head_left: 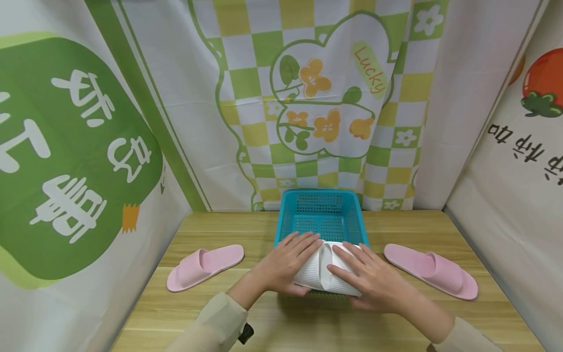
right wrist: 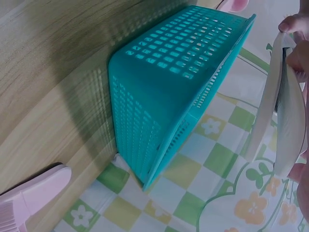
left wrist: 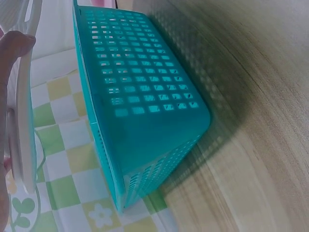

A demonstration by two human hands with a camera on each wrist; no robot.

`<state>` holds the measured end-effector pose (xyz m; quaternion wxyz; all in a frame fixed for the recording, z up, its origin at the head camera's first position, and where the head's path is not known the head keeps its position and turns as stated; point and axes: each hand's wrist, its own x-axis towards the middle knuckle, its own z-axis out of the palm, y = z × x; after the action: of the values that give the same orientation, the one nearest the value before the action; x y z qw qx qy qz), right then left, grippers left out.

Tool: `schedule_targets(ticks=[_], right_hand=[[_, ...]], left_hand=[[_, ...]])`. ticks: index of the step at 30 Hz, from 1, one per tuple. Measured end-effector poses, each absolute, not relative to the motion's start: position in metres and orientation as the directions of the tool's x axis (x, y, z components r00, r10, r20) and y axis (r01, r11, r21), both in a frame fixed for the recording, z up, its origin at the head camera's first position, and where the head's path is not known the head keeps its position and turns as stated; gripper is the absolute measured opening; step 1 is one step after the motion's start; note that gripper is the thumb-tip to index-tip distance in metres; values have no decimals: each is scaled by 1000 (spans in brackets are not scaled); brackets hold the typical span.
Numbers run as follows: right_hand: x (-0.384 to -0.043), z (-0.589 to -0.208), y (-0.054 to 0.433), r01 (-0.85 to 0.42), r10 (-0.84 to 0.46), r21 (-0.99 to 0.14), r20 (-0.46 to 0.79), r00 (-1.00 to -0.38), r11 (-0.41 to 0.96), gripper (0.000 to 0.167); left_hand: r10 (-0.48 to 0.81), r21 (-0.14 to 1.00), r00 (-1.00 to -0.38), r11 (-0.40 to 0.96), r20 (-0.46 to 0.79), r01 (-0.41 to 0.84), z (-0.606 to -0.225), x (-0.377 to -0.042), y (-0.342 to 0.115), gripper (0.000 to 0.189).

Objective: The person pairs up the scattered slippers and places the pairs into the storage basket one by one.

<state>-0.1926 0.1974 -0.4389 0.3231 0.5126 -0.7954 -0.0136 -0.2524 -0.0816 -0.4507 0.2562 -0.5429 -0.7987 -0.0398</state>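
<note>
Writing: the orange word "Lucky" (head_left: 369, 67), on a green strip of the checked flowered cloth (head_left: 249, 83) behind the tabletop (head_left: 149, 322). Large white Chinese characters on a green patch (head_left: 26, 195), left wall cloth, cut off by the edge of sight. Smaller black characters (head_left: 528, 147), right wall cloth, under a red fruit print (head_left: 544, 78).

Item: white slippers (head_left: 311, 275), one pair, ribbed straps, side by side, held above the near rim of a turquoise basket (head_left: 320, 203) and apart from it.

Left hand (head_left: 285, 263): gripping the pair from the left, fingers over the top, thumb at the near edge. Right hand (head_left: 374, 279): gripping it from the right, fingers laid across the strap.

Also on the tabletop: a pink slipper (head_left: 225, 256) left of the basket; a second pink slipper (head_left: 406, 256) right of it. Beige sleeves (head_left: 220, 318) on both arms.
</note>
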Motion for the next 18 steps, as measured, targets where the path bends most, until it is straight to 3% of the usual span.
schedule_targets(ticks=[7,18], right_hand=[[-195,-441,198,-806,-805,354,546,-234,474,86],[-194,-444,202,-799,-793,301,517,-323,521,85]], left_hand=[[837,-247,-246,403,489,881,-449,-253,-85,109],[820,-240,-278,440,500,865,-449,-252,-95,108]])
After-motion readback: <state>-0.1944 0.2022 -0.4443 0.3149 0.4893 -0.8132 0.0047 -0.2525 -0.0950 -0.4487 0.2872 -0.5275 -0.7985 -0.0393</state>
